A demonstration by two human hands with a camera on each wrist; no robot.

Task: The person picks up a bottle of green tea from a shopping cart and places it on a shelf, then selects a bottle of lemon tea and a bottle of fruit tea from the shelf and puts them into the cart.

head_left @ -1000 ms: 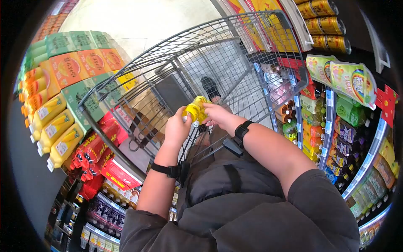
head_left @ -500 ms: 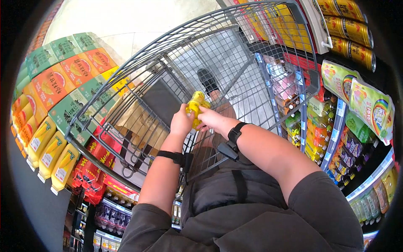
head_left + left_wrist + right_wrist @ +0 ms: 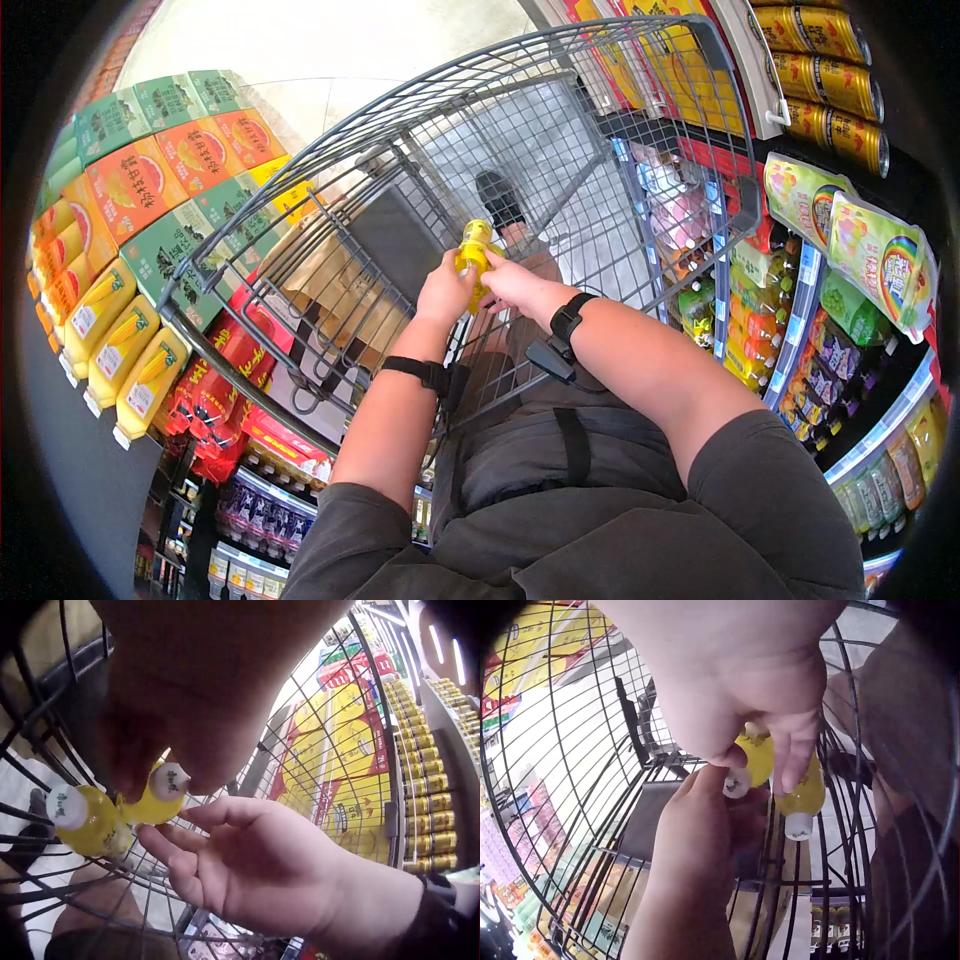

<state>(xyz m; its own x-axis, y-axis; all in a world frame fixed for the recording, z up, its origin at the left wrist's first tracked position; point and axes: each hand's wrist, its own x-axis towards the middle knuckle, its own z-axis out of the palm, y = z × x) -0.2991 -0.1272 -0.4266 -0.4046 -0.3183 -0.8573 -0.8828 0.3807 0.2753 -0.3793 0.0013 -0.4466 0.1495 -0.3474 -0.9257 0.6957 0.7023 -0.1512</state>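
Seemingly partway along, the two yellow bottles [image 3: 94,825] are already in the curled fingers of the left hand [image 3: 445,291] and right hand [image 3: 518,284], over the shopping cart's [image 3: 713,50] near side, with release apparently left.

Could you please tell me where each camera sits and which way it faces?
Head: on the person's head, facing forward and down at the cart; both arms, the left hand and right hand show.
Left wrist: on that wrist, looking past the near left hand towards the right palm.
Right wrist: on that wrist, looking past the near right hand towards the left hand.
Both wrist views share the white-capped yellow bottles and cart wires.
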